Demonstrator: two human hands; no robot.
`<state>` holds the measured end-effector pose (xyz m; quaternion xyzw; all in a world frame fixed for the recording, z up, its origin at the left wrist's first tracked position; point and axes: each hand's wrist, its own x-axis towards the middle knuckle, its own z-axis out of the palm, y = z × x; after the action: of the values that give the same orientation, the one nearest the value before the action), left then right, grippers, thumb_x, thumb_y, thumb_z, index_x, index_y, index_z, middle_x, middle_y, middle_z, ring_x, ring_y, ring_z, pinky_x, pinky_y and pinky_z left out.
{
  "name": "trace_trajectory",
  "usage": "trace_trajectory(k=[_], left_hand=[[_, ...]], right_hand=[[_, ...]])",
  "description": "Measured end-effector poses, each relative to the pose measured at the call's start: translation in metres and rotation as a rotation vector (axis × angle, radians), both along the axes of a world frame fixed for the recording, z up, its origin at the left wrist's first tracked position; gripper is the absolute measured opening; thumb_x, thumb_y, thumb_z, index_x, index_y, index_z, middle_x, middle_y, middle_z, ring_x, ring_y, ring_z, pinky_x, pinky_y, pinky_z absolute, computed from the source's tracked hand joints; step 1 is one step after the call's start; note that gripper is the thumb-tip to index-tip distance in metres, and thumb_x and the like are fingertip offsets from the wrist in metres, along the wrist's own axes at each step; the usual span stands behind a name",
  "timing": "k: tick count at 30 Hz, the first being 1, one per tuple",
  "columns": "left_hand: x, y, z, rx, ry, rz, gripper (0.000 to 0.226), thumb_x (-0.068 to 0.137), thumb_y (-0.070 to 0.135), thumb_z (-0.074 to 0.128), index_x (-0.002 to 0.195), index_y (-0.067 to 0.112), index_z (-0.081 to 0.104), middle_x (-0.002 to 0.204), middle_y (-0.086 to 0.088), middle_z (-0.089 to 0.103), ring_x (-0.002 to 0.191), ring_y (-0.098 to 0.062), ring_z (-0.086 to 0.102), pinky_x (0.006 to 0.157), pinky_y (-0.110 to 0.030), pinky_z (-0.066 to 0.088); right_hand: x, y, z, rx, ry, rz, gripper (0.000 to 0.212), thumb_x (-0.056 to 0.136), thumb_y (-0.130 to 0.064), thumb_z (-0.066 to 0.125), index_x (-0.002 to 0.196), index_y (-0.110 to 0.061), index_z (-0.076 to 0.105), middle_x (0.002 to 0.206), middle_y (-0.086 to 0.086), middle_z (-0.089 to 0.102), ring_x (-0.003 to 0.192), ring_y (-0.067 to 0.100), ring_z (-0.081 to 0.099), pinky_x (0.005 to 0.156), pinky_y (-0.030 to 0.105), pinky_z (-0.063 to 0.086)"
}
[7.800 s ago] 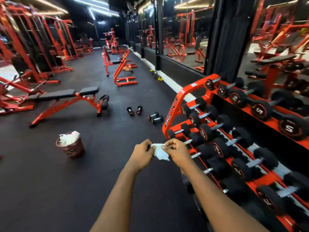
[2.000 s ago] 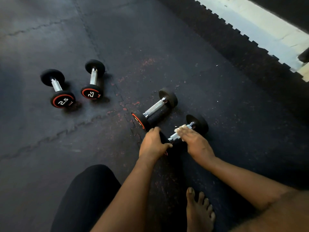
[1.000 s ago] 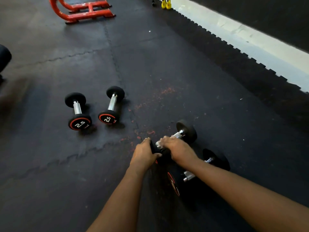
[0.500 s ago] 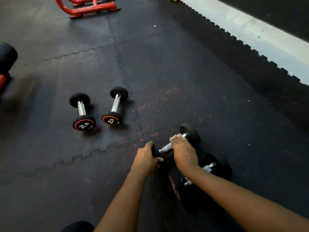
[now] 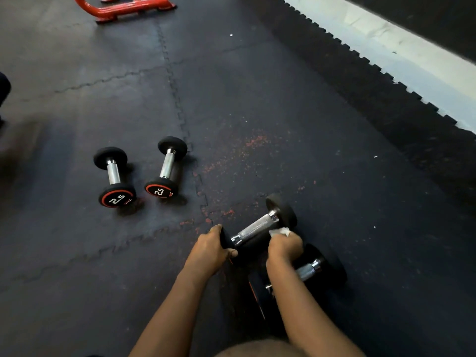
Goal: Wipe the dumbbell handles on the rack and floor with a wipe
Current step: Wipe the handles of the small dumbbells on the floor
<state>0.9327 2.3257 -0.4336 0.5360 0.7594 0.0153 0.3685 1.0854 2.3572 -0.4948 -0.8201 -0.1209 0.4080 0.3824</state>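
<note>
Black rubber-ended dumbbell with a knurled chrome handle (image 5: 257,228) sits on the dark rubber floor mat (image 5: 257,112). Left hand (image 5: 210,249) is curled tight over its near end, fingers together. Right hand (image 5: 283,244) has a crumpled white wipe (image 5: 280,231) pinched in its fingertips, just beside the handle's far end. Second chrome-handled dumbbell (image 5: 309,270) lies right under that wrist; two 2.5 dumbbells (image 5: 139,173) are well off past the left knuckles.

— What lies around on the ground?
— Dark rubber floor mats (image 5: 257,104) with puzzle-like seams. A red equipment base (image 5: 123,7) stands at the top, a pale floor strip (image 5: 386,47) at the right.
</note>
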Motion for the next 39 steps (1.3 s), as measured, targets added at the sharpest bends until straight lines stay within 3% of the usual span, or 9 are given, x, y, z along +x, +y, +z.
trace_trajectory(k=[4, 12, 17, 20, 24, 30, 32, 36, 39], left_hand=[[0.004, 0.001, 0.000, 0.001, 0.030, 0.004, 0.073, 0.085, 0.030, 0.080, 0.146, 0.014, 0.044, 0.135, -0.020, 0.057, 0.126, -0.036, 0.054, 0.093, -0.032, 0.045], [0.009, -0.003, -0.003, 0.032, 0.053, 0.007, 0.064, 0.083, 0.029, 0.081, 0.135, 0.012, 0.050, 0.125, -0.018, 0.063, 0.117, -0.034, 0.059, 0.087, -0.032, 0.045], [0.008, -0.004, -0.005, 0.050, 0.040, 0.001, 0.064, 0.083, 0.028, 0.081, 0.136, 0.012, 0.049, 0.126, -0.018, 0.063, 0.117, -0.034, 0.058, 0.089, -0.032, 0.045], [0.009, -0.002, -0.004, 0.064, 0.029, 0.009, 0.066, 0.083, 0.027, 0.081, 0.138, 0.011, 0.048, 0.129, -0.018, 0.062, 0.120, -0.034, 0.057, 0.090, -0.031, 0.044], [0.007, -0.006, -0.005, 0.066, 0.007, 0.012, 0.065, 0.083, 0.027, 0.080, 0.137, 0.010, 0.048, 0.128, -0.018, 0.062, 0.118, -0.034, 0.058, 0.088, -0.031, 0.044], [0.008, -0.008, -0.005, 0.106, 0.006, -0.006, 0.062, 0.083, 0.025, 0.081, 0.133, 0.006, 0.049, 0.128, -0.017, 0.062, 0.119, -0.035, 0.057, 0.091, -0.035, 0.044], [0.007, -0.008, -0.005, 0.111, 0.008, -0.012, 0.063, 0.083, 0.026, 0.080, 0.134, 0.006, 0.048, 0.129, -0.018, 0.061, 0.121, -0.036, 0.056, 0.093, -0.036, 0.046], [0.006, -0.009, -0.009, 0.115, 0.011, -0.023, 0.063, 0.084, 0.028, 0.080, 0.134, 0.009, 0.047, 0.133, -0.015, 0.059, 0.123, -0.034, 0.055, 0.094, -0.037, 0.045], [0.005, -0.009, -0.010, 0.110, 0.013, -0.021, 0.065, 0.084, 0.029, 0.080, 0.136, 0.011, 0.046, 0.134, -0.015, 0.058, 0.124, -0.034, 0.054, 0.095, -0.037, 0.046]], right_hand=[[-0.020, 0.016, -0.006, 0.164, 0.159, -0.113, 0.022, 0.084, -0.002, 0.053, 0.094, -0.002, 0.073, 0.093, 0.010, 0.074, 0.088, 0.027, 0.069, 0.082, 0.042, 0.057], [-0.026, 0.026, -0.028, 0.137, 0.113, -0.151, 0.026, 0.084, -0.006, 0.051, 0.097, -0.002, 0.072, 0.097, 0.017, 0.073, 0.094, 0.036, 0.069, 0.083, 0.048, 0.056], [-0.020, -0.002, -0.034, 0.192, 0.025, 0.032, 0.021, 0.089, -0.009, 0.052, 0.097, -0.006, 0.071, 0.094, 0.012, 0.073, 0.091, 0.030, 0.068, 0.086, 0.044, 0.055], [-0.014, 0.022, -0.038, 0.138, 0.150, 0.004, 0.022, 0.085, -0.003, 0.051, 0.090, -0.004, 0.072, 0.091, 0.010, 0.073, 0.087, 0.028, 0.068, 0.082, 0.042, 0.057], [-0.014, -0.010, -0.055, 0.146, 0.199, 0.319, 0.018, 0.080, -0.005, 0.060, 0.063, -0.012, 0.065, 0.062, -0.002, 0.059, 0.067, 0.019, 0.053, 0.065, 0.033, 0.045], [-0.026, -0.003, -0.049, 0.084, 0.379, 0.458, 0.025, 0.083, 0.005, 0.052, 0.089, -0.006, 0.074, 0.083, 0.003, 0.072, 0.077, 0.018, 0.065, 0.070, 0.031, 0.052], [-0.024, -0.015, -0.047, 0.036, 0.312, 0.617, 0.017, 0.082, 0.002, 0.056, 0.076, -0.006, 0.069, 0.073, 0.007, 0.065, 0.069, 0.019, 0.058, 0.061, 0.029, 0.045], [0.004, -0.014, -0.025, 0.012, 0.169, 0.879, 0.013, 0.079, -0.003, 0.059, 0.074, -0.006, 0.070, 0.069, 0.008, 0.066, 0.069, 0.020, 0.059, 0.063, 0.035, 0.047], [0.012, 0.018, 0.020, 0.036, -0.415, 0.963, 0.016, 0.084, -0.019, 0.059, 0.090, -0.010, 0.071, 0.084, 0.009, 0.069, 0.083, 0.028, 0.065, 0.072, 0.033, 0.049]])
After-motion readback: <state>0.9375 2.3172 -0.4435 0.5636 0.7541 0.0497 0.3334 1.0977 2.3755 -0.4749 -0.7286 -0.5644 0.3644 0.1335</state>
